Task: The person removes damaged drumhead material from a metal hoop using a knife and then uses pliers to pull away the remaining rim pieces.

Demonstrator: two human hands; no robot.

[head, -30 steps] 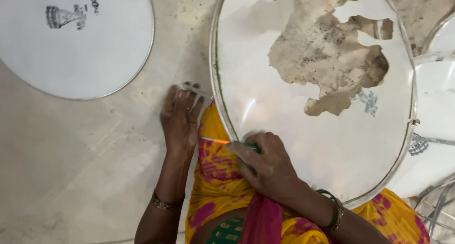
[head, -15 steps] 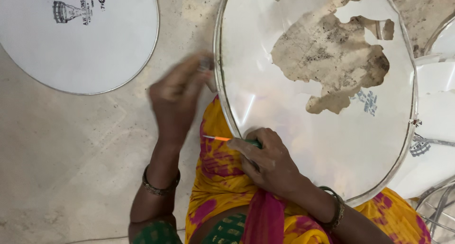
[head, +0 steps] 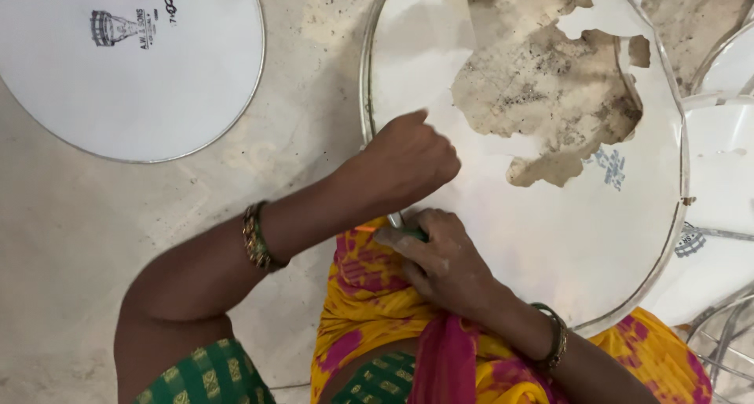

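green checked sleeve (head: 200, 376), bangles (head: 255, 237), yellow-pink sari (head: 369, 310)

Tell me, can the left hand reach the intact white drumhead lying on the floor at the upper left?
Probably yes. The left hand rests on the torn drumhead, and only bare floor lies between it and the intact drumhead.

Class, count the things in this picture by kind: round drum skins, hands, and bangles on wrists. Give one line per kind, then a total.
Round drum skins: 3 clearly seen: an intact white skin, a torn skin, and a partly seen skin at the right edge.
Hands: 2: left hand, right hand.
Bangles: 2: left bangle, right bangle.
Total: 7
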